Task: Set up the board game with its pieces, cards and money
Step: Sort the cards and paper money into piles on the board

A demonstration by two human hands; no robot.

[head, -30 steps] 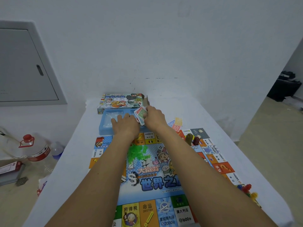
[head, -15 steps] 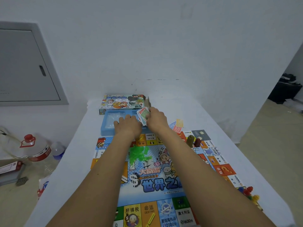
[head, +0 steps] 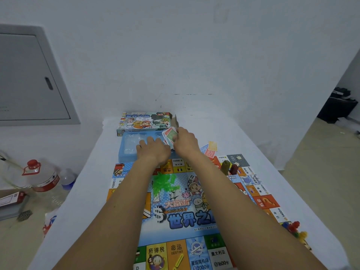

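The colourful game board (head: 181, 207) lies open on the white table. Beyond its far edge sits a blue plastic tray (head: 129, 146), and behind that the printed game box (head: 144, 122). My right hand (head: 185, 142) grips a fanned stack of red and green cards (head: 170, 136) above the tray's right end. My left hand (head: 153, 150) reaches into the tray with its fingers bent downward; what they touch is hidden. A few loose cards (head: 210, 150) lie just right of my right hand. Two small brown and red pieces (head: 229, 168) stand on the board's far right corner.
Small coloured pawns (head: 294, 229) lie near the table's right edge. A large plastic bottle with a red cap (head: 41, 177) stands on the floor at the left, beside a smaller bottle (head: 68, 178). The wall is just behind the box.
Both hands stay over the tray. The fan of cards in my right hand has shifted slightly; my left hand has barely moved.
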